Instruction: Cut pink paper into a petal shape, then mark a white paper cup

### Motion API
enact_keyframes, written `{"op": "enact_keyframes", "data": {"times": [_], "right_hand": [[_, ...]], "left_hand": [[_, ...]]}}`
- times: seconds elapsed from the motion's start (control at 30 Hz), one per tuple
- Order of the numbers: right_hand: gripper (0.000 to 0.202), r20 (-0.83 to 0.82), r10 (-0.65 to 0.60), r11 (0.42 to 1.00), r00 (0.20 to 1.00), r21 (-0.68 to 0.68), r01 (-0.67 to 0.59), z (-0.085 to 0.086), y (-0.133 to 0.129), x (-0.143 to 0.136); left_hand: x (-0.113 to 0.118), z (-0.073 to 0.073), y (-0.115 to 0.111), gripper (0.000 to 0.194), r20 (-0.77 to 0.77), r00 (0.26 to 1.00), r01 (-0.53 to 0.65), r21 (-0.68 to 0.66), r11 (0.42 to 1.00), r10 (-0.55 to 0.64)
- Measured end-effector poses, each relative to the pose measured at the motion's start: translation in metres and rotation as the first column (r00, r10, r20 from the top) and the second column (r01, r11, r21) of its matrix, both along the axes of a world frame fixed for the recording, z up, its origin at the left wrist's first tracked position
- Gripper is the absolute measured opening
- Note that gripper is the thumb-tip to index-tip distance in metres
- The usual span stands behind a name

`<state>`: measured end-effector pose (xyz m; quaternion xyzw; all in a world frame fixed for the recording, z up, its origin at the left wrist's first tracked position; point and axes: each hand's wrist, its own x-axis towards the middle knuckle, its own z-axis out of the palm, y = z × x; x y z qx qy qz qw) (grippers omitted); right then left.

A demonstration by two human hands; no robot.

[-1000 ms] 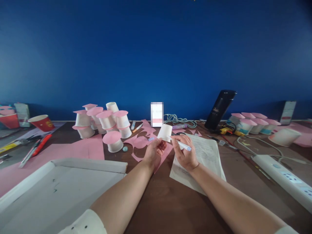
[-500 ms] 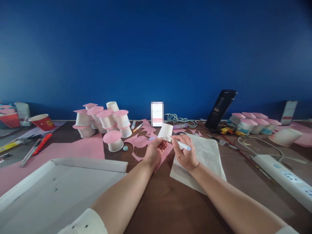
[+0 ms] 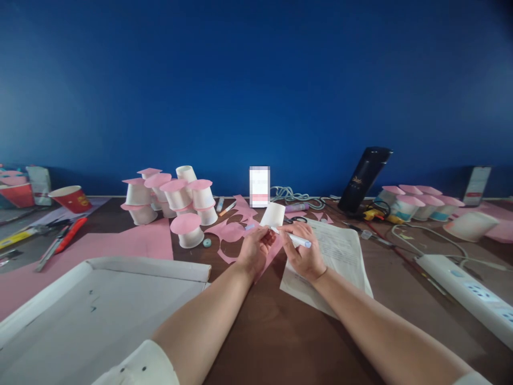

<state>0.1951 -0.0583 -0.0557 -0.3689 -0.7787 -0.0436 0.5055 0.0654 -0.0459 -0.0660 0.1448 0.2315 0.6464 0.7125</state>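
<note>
A white paper cup (image 3: 274,214) is tilted at the middle of the desk, and my left hand (image 3: 256,249) grips its near rim. My right hand (image 3: 302,248) is closed around a white marker pen (image 3: 295,238), its tip pointing left at the cup's lower edge beside my left fingertips. Whether the tip touches the cup, I cannot tell. Beneath my right wrist lies a printed sheet of paper (image 3: 348,251). Pink paper scraps (image 3: 232,231) spread just beyond my left hand.
White cups with pink paper tops (image 3: 176,195) are stacked at the left. Near me on that side is a white box lid (image 3: 104,315). A black flask (image 3: 364,179) leans against the wall; a power strip (image 3: 468,294) lies at the right. A utility knife (image 3: 60,243) rests far left.
My right hand has shifted slightly left and down, bringing the marker pen closer to my left fingertips. My left hand still grips the cup.
</note>
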Motion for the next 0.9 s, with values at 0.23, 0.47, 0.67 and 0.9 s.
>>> {"op": "enact_keyframes", "data": {"times": [0.23, 0.47, 0.67, 0.9], "right_hand": [[0.013, -0.093, -0.088, 0.996, 0.992, 0.018, 0.09, 0.0012, 0.0008, 0.0038], [0.012, -0.098, -0.09, 0.996, 0.991, 0.013, 0.092, 0.001, 0.0022, 0.0051], [0.012, -0.056, -0.056, 0.997, 0.997, 0.041, 0.058, -0.0012, 0.0015, 0.0035], [0.011, -0.042, -0.067, 0.997, 0.997, 0.036, 0.069, -0.0011, 0.0025, 0.0035]], "left_hand": [[-0.0016, -0.0005, 0.002, 0.005, 0.013, 1.0, -0.023, -0.104, 0.994, 0.025], [-0.0026, -0.0007, 0.0024, 0.007, 0.022, 1.0, 0.011, -0.101, 0.995, -0.009], [-0.0016, -0.0017, 0.0022, 0.008, 0.017, 1.0, 0.012, -0.086, 0.996, -0.01], [-0.0021, -0.0006, 0.0012, 0.007, -0.001, 1.0, 0.031, -0.061, 0.998, -0.031]]}}
